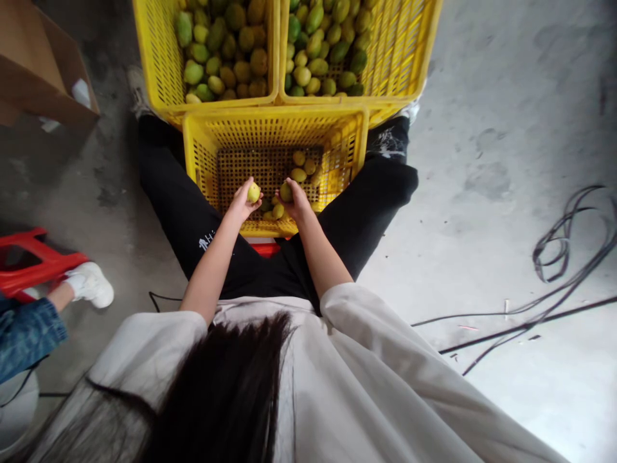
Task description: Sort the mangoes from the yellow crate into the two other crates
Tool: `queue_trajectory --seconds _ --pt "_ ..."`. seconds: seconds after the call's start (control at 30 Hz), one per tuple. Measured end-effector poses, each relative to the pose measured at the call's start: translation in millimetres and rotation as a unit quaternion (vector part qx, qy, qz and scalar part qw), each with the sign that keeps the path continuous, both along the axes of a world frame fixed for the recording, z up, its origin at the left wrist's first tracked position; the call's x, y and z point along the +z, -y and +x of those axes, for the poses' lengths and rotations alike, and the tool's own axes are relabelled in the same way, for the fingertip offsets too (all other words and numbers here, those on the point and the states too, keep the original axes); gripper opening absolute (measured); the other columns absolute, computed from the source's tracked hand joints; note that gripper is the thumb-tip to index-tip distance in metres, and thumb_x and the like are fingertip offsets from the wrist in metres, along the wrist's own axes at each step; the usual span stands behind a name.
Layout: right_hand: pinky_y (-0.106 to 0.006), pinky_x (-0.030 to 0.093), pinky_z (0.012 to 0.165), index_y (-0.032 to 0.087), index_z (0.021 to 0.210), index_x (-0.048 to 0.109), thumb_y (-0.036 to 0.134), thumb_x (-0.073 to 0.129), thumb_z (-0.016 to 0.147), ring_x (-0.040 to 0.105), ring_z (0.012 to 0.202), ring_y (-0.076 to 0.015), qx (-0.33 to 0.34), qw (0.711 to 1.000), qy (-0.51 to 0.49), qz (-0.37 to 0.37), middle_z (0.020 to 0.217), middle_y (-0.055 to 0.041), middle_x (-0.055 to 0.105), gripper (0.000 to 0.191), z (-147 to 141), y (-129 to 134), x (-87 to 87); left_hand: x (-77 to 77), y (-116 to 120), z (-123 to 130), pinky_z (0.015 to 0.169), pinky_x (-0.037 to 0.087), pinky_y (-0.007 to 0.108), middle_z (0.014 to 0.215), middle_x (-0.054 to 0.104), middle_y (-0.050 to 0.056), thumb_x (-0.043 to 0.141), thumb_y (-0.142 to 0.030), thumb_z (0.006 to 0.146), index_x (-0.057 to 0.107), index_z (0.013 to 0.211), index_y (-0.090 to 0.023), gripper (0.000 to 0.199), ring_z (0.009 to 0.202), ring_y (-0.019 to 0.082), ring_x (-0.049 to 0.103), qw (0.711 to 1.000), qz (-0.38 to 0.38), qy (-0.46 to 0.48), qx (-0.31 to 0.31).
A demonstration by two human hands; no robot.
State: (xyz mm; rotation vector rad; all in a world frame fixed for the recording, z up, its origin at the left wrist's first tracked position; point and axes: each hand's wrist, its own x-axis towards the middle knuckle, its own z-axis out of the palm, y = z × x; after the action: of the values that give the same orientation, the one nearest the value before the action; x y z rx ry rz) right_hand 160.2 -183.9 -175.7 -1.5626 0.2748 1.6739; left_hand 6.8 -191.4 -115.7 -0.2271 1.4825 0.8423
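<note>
My left hand (244,199) is closed around a pale yellow-green lemon (253,192), held just above the near part of a yellow plastic crate (274,116). To its right, my right hand (294,200) grips a darker green lemon (286,191), partly covered by the fingers. The two hands are a short gap apart. Below and between them, a few lemons (278,211) lie on the crate's near floor. Several more yellowish lemons (298,175) rest along its right side.
Two larger yellow crates, left (159,58) and right (405,51), stand beyond, holding many green and yellow lemons. A cardboard box (43,64) sits at far left. Another person's white shoe (91,285) is beside a red stool (33,257). Black cables (554,302) cross the floor at right.
</note>
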Motion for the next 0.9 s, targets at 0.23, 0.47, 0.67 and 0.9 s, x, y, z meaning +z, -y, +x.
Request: queue_trajectory --seconds 0.23,0.47,0.67,0.9 --pt "-0.019 0.038 0.043 0.027 0.098 0.067 0.069 0.065 0.118 0.063 0.063 -0.0156 0.038 0.998 -0.049 0.02 0.079 -0.0012 0.073 0.047 8 -2 -19.0 5.1 2 4 0.063 0.055 0.017 0.08 0.075 0.0 0.093 -0.026 0.111 0.073 0.095 -0.019 0.027 0.067 0.01 0.072 1.0 -0.004 0.01 -0.009" --pt "-0.02 0.057 0.057 0.03 0.112 0.072 0.056 0.057 0.125 0.066 0.067 -0.0149 -0.018 0.997 -0.065 0.041 0.079 0.0045 0.067 0.033 5 -1 -10.7 -3.8 -2 2 0.064 0.054 0.019 0.084 0.073 0.0 0.084 -0.057 0.118 0.08 0.108 -0.021 0.038 0.067 0.011 0.07 0.999 -0.001 -0.012 0.048" --pt "-0.029 0.076 0.089 0.029 0.108 0.074 0.035 0.063 0.122 0.08 0.09 -0.0167 -0.062 0.994 -0.072 0.052 0.088 0.0034 0.073 0.019 0 -5 -2.4 -8.7 -4 -3 0.058 0.049 0.019 0.078 0.071 -0.002 0.086 -0.045 0.116 0.081 0.106 -0.024 0.024 0.06 0.01 0.065 0.998 0.009 -0.025 0.049" --pt "-0.04 0.079 0.11 0.031 0.109 0.071 0.025 0.076 0.105 0.088 0.117 -0.0205 -0.094 0.99 -0.057 0.083 0.099 0.0023 0.078 0.008 5 -4 -13.2 -6.0 -1 0 0.052 0.041 0.017 0.083 0.079 0.002 0.099 -0.036 0.103 0.076 0.093 -0.023 0.028 0.066 0.011 0.066 0.999 0.036 -0.035 0.0"
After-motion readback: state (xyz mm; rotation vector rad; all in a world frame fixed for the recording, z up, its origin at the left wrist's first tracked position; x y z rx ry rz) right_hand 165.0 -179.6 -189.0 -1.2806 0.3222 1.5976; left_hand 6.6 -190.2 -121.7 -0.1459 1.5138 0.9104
